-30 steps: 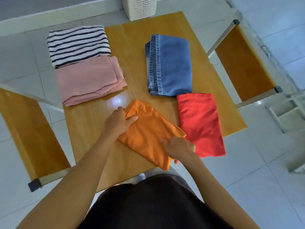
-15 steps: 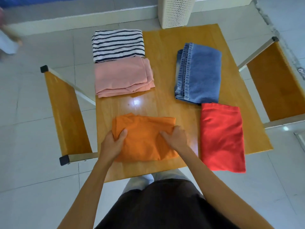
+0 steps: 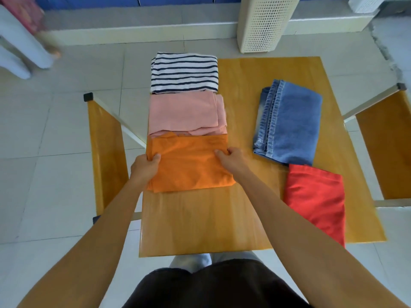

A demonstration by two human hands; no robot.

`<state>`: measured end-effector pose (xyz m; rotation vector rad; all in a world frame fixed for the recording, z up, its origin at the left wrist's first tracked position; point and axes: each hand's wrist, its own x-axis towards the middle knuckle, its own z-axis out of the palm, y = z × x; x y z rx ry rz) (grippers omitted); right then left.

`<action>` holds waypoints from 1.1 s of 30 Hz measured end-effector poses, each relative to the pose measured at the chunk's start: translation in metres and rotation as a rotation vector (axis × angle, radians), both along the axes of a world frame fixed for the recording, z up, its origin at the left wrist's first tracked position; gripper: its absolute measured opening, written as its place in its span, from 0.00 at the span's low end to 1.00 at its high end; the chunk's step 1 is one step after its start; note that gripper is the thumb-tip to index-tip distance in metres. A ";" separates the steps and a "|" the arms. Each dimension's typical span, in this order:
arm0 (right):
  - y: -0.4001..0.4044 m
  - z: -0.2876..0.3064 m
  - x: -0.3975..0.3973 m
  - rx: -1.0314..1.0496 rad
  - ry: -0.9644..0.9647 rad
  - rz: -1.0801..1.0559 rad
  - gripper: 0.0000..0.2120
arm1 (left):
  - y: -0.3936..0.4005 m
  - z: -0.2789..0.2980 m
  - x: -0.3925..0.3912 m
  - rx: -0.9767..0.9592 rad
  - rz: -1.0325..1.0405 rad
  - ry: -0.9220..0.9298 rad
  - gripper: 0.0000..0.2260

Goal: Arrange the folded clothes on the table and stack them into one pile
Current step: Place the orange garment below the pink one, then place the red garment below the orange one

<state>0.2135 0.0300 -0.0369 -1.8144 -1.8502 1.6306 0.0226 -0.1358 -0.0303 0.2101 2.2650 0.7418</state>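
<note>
Both my hands grip a folded orange cloth (image 3: 189, 165) over the left half of the wooden table (image 3: 255, 218). My left hand (image 3: 145, 166) pinches its left edge and my right hand (image 3: 231, 160) its right edge. Its far edge overlaps the near edge of a folded pink cloth (image 3: 184, 112). Beyond the pink one lies a folded striped black-and-white cloth (image 3: 184, 73) at the far left corner. Folded blue jeans (image 3: 289, 121) rest on the right side. A folded red cloth (image 3: 315, 201) lies in front of them, hanging over the near right edge.
Two wooden benches flank the table, one at the left (image 3: 106, 152) and one at the right (image 3: 387, 147). A cream perforated laundry basket (image 3: 264, 21) stands on the tiled floor behind the table. A person's blurred figure (image 3: 20, 34) is at the far left.
The orange cloth was turned square, gripped at both sides and moved forward from the near part of the table until it overlaps the pink cloth. The camera view shifted.
</note>
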 end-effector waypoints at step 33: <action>-0.072 -0.012 0.285 0.292 -0.504 -0.219 0.47 | 0.162 0.042 0.315 0.424 -1.261 0.368 0.20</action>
